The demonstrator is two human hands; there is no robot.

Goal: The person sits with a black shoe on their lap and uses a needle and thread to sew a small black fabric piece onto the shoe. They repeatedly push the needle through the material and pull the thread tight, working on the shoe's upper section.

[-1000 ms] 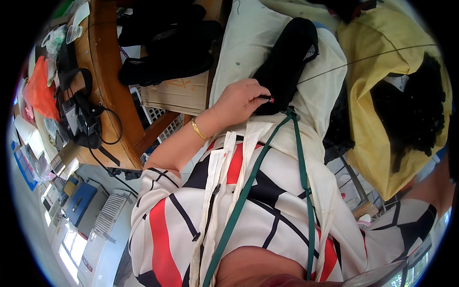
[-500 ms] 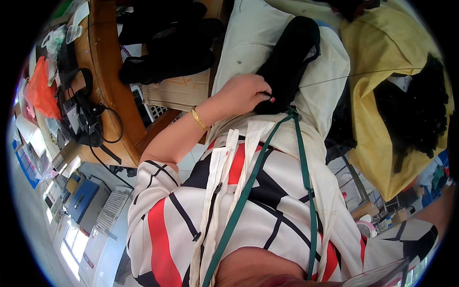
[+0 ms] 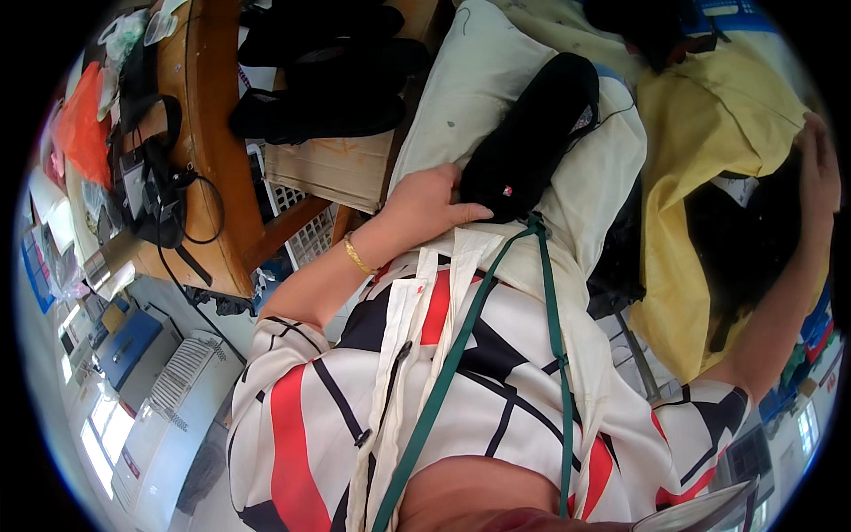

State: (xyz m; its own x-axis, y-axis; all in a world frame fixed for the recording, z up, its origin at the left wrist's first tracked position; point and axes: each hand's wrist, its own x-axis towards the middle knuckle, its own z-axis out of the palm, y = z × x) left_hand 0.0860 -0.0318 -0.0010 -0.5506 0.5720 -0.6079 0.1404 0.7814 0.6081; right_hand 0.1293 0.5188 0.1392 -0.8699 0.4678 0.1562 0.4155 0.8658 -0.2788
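Pale, rumpled cloth (image 3: 443,115) bears a long, soft-looking black shoe (image 3: 536,133). Against its rounded lower end rests the left hand (image 3: 427,202), thumb extended; whether it grips, I can't tell. Out by a creased yellow sack (image 3: 667,230), the right hand (image 3: 820,168) points upward, its hold unclear.

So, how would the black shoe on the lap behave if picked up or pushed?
The shoe has a matte, cloth-like surface, so it probably gives a little and isn't slippery. An opening shows at its edge, suggesting it's hollow and likely light for its size. Lying lengthwise on pale cloth, it seems unlikely to roll.
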